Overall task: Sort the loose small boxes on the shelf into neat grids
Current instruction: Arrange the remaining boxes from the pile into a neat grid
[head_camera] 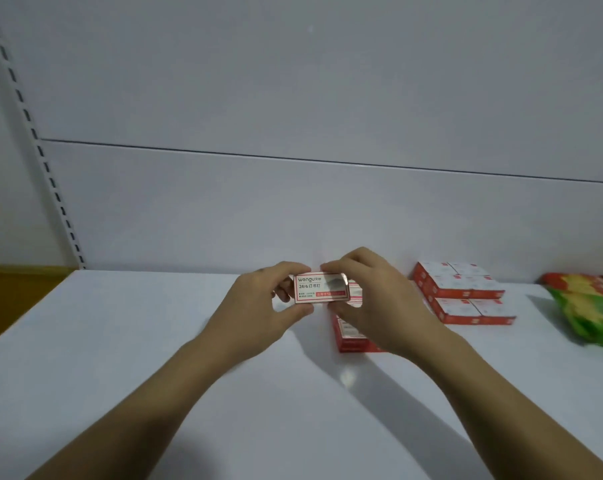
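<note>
While both hands pinch the staple box (320, 288) above the shelf (120, 341), left hand (258, 306) and right hand (372, 303) at its ends, long axis left-right; red-box grid (462, 292) lies right, right hand nearer.

I've got one small staple box (320, 287) lifted above the white shelf (120, 341), white face with red trim toward me, more red-and-white boxes (353, 336) flat beneath it, a tidy grid of boxes (462, 292) at right by the back panel
</note>
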{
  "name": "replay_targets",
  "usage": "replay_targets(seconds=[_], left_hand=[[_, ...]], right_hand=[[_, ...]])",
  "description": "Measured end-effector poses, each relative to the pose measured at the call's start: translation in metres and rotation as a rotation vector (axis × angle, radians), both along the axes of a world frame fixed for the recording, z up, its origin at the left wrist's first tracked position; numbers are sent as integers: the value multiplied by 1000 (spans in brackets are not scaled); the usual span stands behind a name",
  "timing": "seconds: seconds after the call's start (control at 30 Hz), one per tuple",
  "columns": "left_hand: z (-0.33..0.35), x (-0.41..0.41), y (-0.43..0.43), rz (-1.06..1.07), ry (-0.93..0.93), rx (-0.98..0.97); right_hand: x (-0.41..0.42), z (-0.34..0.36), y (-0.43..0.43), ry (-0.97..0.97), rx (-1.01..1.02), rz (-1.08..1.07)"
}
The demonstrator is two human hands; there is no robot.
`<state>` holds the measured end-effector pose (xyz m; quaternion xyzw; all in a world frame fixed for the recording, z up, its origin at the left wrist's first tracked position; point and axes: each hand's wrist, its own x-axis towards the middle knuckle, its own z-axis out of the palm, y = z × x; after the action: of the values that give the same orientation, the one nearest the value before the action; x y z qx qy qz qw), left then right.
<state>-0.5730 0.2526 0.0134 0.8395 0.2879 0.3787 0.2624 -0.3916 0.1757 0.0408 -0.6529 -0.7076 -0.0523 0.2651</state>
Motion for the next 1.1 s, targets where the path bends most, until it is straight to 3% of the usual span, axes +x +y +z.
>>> replay_targets(seconds=[0.2, 0.37, 0.63, 0.8, 1.1], left_hand=[[-6, 72, -28, 54, 116, 50], [-22, 103, -49, 250, 308, 204], [-49, 117, -74, 402, 479, 155], [-52, 119, -77, 425, 463, 149], [-40, 129, -82, 491, 558, 159]], right_hand=[[66, 5, -34, 1, -124, -59], [113, -13, -48, 95, -197, -85], [130, -50, -56, 275, -278, -146], [121, -63, -57, 163, -157, -129], [121, -68, -52, 107, -174, -96]])
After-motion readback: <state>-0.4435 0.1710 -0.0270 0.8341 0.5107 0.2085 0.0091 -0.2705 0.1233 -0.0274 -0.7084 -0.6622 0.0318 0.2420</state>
